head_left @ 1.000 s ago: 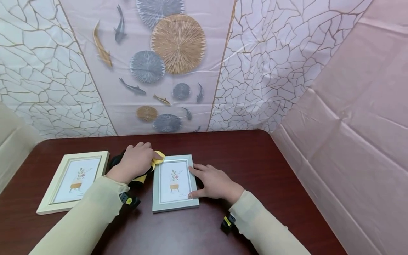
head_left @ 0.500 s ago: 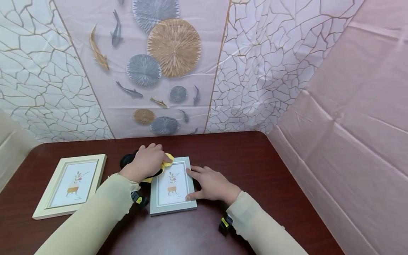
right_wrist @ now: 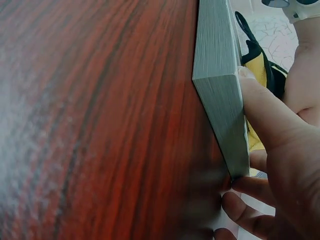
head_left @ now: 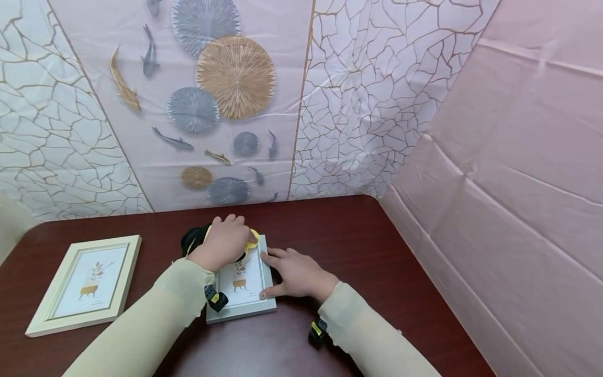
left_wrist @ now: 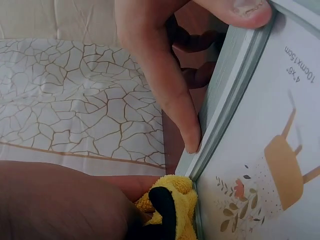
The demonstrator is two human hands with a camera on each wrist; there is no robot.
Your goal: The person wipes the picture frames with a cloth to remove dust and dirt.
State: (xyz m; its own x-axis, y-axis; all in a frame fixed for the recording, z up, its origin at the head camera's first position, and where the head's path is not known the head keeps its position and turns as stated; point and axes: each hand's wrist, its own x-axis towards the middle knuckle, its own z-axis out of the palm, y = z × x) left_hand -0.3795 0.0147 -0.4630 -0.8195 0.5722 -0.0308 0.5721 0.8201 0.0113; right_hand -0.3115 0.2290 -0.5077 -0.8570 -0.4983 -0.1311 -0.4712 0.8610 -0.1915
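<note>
The pale blue-grey picture frame (head_left: 240,313) lies flat on the dark red table, its print of a potted plant facing up. My left hand (head_left: 226,243) pinches a yellow and black cloth (head_left: 253,240) against the frame's far edge; the left wrist view has the cloth (left_wrist: 172,200) at a corner of the border. My right hand (head_left: 299,275) holds the frame's right side, thumb on the near part of the border and fingers along the outer edge. In the right wrist view the thumb of this hand (right_wrist: 290,150) rests on the frame (right_wrist: 217,45).
A cream picture frame (head_left: 120,293) with a similar print lies at the left of the table (head_left: 377,293). Behind the table hangs a patterned cloth backdrop (head_left: 348,104); a plain pinkish one (head_left: 518,183) is at the right.
My left hand has moved the cloth rightwards along the frame's far edge, and now covers more of the frame's upper left. My right hand stays on the right side. The head view has shifted.
</note>
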